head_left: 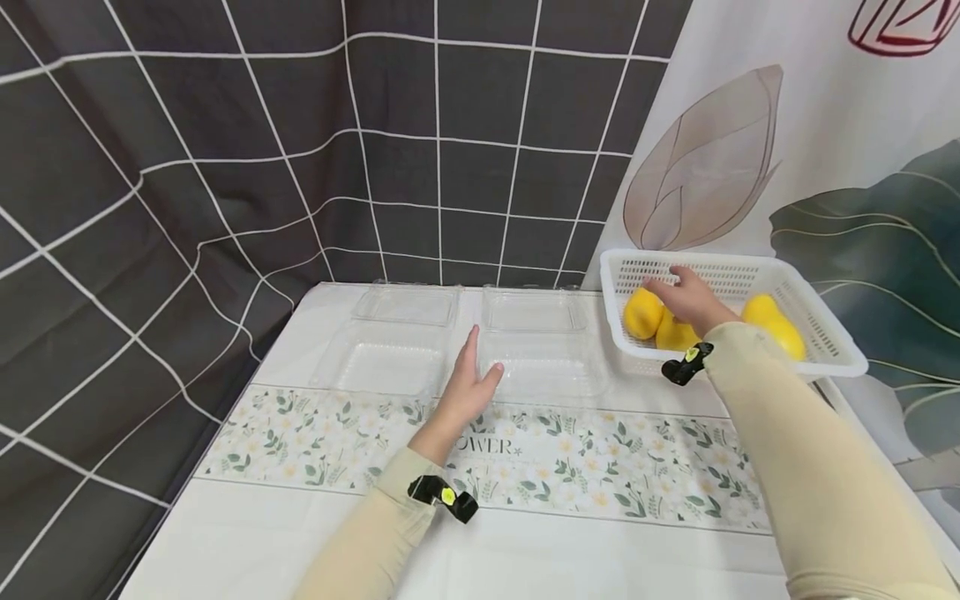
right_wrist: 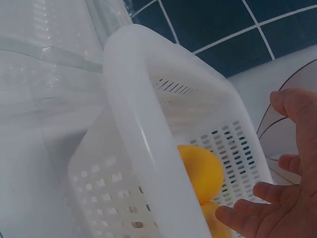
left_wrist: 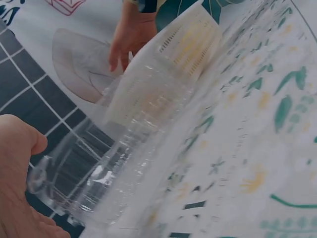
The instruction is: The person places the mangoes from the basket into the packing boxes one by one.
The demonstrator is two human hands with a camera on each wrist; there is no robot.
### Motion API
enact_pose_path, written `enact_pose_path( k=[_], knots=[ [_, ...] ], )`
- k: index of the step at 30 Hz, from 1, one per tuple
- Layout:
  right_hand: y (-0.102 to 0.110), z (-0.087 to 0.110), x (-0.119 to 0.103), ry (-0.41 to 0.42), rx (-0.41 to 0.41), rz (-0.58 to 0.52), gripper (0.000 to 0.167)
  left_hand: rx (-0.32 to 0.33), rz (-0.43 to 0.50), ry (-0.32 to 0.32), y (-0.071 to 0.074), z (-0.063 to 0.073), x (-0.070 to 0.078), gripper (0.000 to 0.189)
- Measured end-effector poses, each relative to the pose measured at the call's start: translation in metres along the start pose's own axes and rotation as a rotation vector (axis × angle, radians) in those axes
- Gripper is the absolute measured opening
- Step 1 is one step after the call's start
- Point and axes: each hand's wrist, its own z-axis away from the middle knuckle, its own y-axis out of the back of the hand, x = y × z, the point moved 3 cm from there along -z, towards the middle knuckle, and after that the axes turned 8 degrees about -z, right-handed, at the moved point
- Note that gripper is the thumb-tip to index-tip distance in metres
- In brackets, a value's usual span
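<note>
My right hand (head_left: 693,300) hovers over the white plastic basket (head_left: 825,367), fingers spread and holding nothing. Beneath and beside it lie several smooth yellow fruits that look like lemons (head_left: 642,313); the hand and sleeve partly hide some. In the right wrist view, a rounded yellow fruit (right_wrist: 202,173) shows behind the basket rim (right_wrist: 143,124), near the fingertips. My left hand (head_left: 467,387), empty with thumb apart, is at the gap between two clear hinged plastic boxes, the left box (head_left: 393,367) and the right box (head_left: 547,375). Both have their lids raised.
A white cloth with a floral strip (head_left: 600,467) covers the table. Behind and to the left hangs a dark curtain with white grid lines (head_left: 480,167). A pale leaf-print curtain (head_left: 720,150) hangs behind the basket on the right.
</note>
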Motion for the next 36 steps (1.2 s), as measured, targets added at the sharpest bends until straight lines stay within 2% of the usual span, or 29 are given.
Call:
enact_pose_path(
  k=[10, 15, 19, 22, 27, 31, 36],
  knots=[
    [-0.008, -0.008, 0.010, -0.065, -0.035, -0.100, 0.103, 0.019, 0.094, -0.015, -0.021, 0.005, -0.018, 0.074],
    [-0.013, -0.009, 0.010, -0.085, -0.071, -0.118, 0.105, 0.016, 0.129, -0.032, -0.024, 0.004, -0.022, 0.067],
    [-0.019, -0.012, 0.009, -0.079, -0.115, -0.118, 0.099, 0.019, 0.136, -0.052, -0.024, 0.003, -0.027, 0.061],
    [-0.024, -0.019, 0.014, -0.077, -0.128, -0.111, 0.098, 0.020, 0.151, -0.075, -0.024, 0.003, -0.028, 0.059],
    [-0.031, -0.029, 0.026, -0.112, -0.143, -0.133, 0.098, 0.023, 0.181, -0.077, -0.027, 0.004, -0.034, 0.060],
    [-0.037, -0.034, 0.030, -0.132, -0.149, -0.080, 0.091, 0.031, 0.170, -0.074, -0.027, 0.007, -0.037, 0.061],
    [-0.039, -0.039, 0.032, -0.124, -0.119, 0.004, 0.093, 0.029, 0.155, -0.086, -0.028, 0.006, -0.039, 0.061]
  ],
)
